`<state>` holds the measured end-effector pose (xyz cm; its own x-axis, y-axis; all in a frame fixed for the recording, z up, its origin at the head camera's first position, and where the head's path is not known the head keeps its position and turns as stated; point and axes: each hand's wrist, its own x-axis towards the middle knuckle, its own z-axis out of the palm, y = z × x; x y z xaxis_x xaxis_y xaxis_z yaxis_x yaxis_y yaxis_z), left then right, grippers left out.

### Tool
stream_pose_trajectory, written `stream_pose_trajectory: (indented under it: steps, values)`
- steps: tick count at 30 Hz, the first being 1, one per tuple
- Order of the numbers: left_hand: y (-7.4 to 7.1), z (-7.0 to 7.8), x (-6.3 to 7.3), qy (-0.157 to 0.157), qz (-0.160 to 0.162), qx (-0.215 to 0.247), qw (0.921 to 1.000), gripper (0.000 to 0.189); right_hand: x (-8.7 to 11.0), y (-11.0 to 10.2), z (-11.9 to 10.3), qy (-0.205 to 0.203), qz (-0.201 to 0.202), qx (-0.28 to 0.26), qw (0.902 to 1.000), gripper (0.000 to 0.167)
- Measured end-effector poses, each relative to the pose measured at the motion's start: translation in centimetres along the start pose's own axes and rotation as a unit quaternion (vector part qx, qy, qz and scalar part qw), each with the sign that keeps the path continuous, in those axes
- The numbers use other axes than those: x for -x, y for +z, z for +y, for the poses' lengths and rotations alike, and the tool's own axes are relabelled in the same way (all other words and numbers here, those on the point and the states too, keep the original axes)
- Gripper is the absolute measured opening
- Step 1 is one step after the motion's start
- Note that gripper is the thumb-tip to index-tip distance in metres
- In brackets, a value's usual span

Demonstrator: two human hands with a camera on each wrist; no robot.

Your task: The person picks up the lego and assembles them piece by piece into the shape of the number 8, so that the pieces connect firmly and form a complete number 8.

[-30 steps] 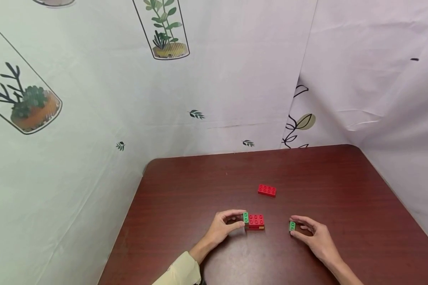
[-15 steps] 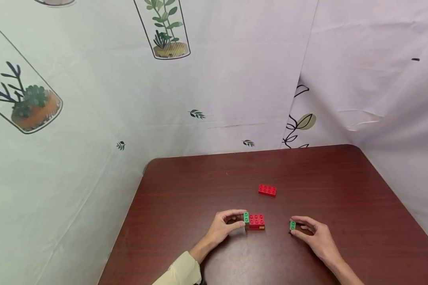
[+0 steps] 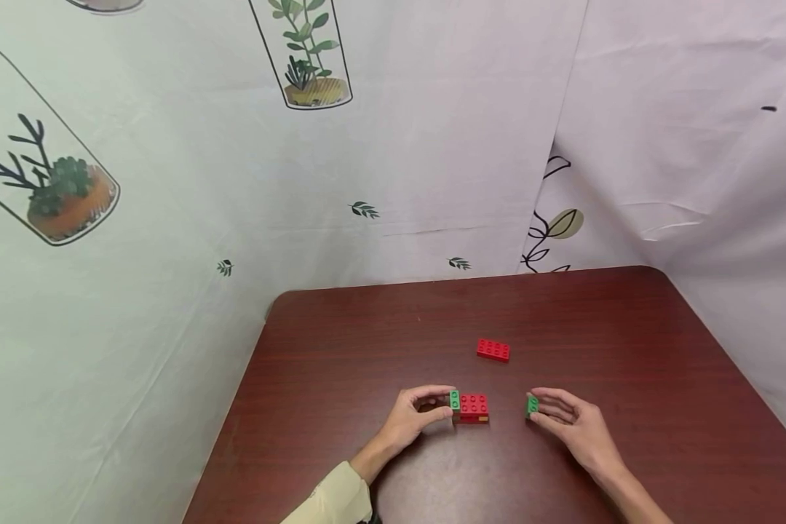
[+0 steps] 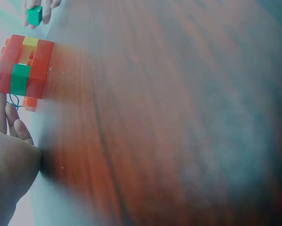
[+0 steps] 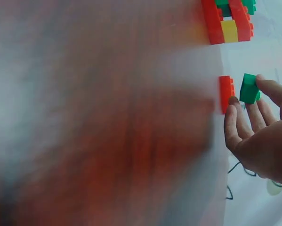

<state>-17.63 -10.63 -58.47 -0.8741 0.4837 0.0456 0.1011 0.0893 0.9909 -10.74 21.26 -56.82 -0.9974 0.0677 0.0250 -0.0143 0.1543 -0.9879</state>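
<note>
In the head view a small stack of toy building bricks [image 3: 474,405] stands on the table, with red layers above and below. Between those layers, the left wrist view shows a green brick [image 4: 20,79] and a yellow brick [image 4: 29,49]. My left hand [image 3: 407,421] pinches another green brick [image 3: 455,401] on top of the stack's left end. To the right of the stack, my right hand [image 3: 583,431] holds a separate green brick [image 3: 533,406] between thumb and fingers. That brick looks raised off the table in the right wrist view.
Behind the stack lies a loose red brick [image 3: 493,350], studs up, on the dark wooden table [image 3: 340,342]. Printed fabric [image 3: 419,145] hangs along the table's back and sides.
My right hand has lifted its green brick and shifted it slightly leftward and away from me, tilting it. The left hand and the stack stay in place.
</note>
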Motion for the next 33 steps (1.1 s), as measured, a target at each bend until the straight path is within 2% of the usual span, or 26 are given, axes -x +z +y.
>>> stream_pose_trajectory:
  steps: [12,20,33]
  values:
    - [0.1,0.0,0.0,0.006,0.003,-0.002,1.0,0.034,-1.5,1.8,-1.7,-0.038,-0.026,-0.027,0.9986,0.039]
    - [0.1,0.1,0.1,0.004,0.002,-0.003,1.0,0.035,-2.0,3.3,-2.3,-0.033,-0.045,-0.021,0.9982,0.039]
    - [0.1,0.1,0.0,0.008,0.001,0.002,1.0,0.034,-2.3,5.1,-2.6,-0.033,-0.077,-0.042,0.9956,0.039]
